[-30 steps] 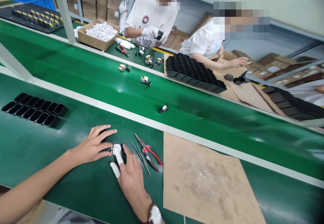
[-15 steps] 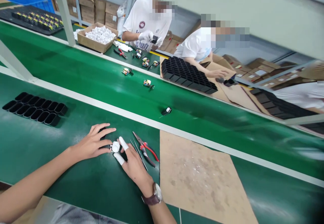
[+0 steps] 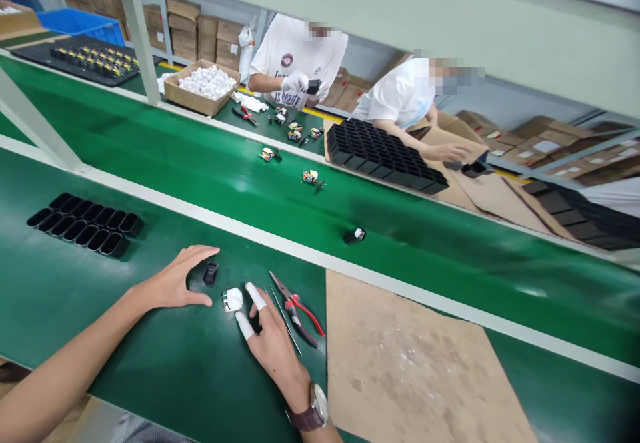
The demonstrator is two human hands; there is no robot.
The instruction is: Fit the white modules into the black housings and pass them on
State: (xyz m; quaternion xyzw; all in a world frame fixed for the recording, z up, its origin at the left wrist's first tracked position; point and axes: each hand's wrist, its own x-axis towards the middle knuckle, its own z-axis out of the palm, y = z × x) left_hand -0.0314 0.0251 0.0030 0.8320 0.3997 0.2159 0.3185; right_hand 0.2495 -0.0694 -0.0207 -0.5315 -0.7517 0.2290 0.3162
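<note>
My left hand [image 3: 177, 277] is open, with thumb and fingers spread on either side of a small black plastic cap [image 3: 211, 273] on the green bench. It does not grip the cap. To the right lies a small part with a white top [image 3: 233, 299], its kind unclear. My right hand [image 3: 273, 336], with white covers on thumb and index finger, rests beside this part, fingertips apart and close to its right edge. What lies under the right palm is hidden. Tweezers [image 3: 285, 323] and red-handled pliers [image 3: 299, 309] lie just right of that hand.
Rows of black plastic cases [image 3: 83, 223] stand at left. A cardboard sheet [image 3: 420, 363] covers the bench at right. Several circuit assemblies and a black case [image 3: 355, 235] lie on the green belt [image 3: 200, 176]. Two co-workers handle black cases across it.
My left hand has drawn back from the white-topped part and opened wider, exposing the black cap. The right hand stays beside the part. The view has shifted, so everything appears lower and further right.
</note>
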